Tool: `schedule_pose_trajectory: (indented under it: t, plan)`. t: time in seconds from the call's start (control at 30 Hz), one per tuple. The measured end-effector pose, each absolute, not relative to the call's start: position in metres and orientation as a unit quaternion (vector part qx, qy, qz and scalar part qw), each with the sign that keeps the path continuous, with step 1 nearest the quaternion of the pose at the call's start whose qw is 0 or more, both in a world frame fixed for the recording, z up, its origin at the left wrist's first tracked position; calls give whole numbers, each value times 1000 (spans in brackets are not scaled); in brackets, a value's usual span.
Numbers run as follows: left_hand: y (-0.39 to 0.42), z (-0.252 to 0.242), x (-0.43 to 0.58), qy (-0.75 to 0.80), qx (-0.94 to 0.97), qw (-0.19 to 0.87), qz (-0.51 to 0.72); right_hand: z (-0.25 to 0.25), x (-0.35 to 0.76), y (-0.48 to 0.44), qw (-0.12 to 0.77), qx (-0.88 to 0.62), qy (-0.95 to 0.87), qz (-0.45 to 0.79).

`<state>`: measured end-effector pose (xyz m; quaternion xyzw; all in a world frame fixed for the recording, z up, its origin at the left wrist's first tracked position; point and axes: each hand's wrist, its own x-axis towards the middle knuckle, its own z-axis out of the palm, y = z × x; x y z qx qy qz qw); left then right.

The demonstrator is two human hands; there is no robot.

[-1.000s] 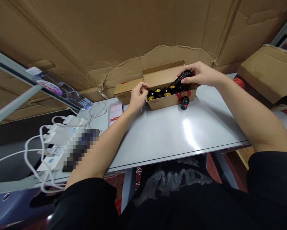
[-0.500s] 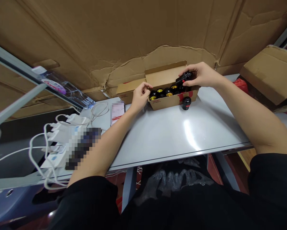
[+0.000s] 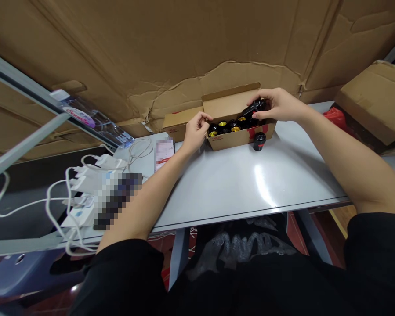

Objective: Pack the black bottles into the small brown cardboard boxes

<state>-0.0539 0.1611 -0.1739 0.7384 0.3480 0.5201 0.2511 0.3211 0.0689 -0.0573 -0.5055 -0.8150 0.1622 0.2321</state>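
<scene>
Now the right hand grips a black lamp socket in its closed fingers, long axis slanting down-left toward the cardboard box, nearer than the left hand, whose curled fingers may or may not hold anything.

Black lamp sockets, gold inside, fill a tan carton.

Your tabletop carries an open cardboard box packed with lamp sockets. One more socket stands just in front of the box, toward its right end. A paper slip lies left of the box, chargers further left, a cardboard sheet behind, a plastic bag off right.
</scene>
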Motion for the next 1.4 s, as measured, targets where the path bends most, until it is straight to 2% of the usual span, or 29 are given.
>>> schedule_pose_trajectory:
  t: [0.1, 0.2, 0.3, 0.53, 0.73, 0.97, 1.17, 1.4]
  plan:
    - [161, -177, -52, 337, 734, 257, 531, -65, 324, 77, 277, -482, -813, 173]
    - [162, -184, -49, 320, 711, 268, 566, -72, 326, 85, 350, -446, -791, 229]
    - [165, -189, -47, 300, 698, 272, 590, -77, 327, 89, 383, -427, -771, 276]
    - [168, -191, -48, 310, 703, 287, 572, -84, 327, 96, 438, -415, -757, 251]
    - [168, -191, -48, 313, 706, 293, 564, -83, 326, 94, 436, -429, -759, 220]
    - [164, -187, -46, 329, 702, 282, 565, -83, 327, 93, 431, -427, -748, 271]
    - [163, -186, -47, 330, 705, 281, 562, -79, 325, 89, 441, -426, -758, 222]
    - [167, -189, -50, 324, 707, 283, 562, -81, 325, 92, 426, -411, -761, 268]
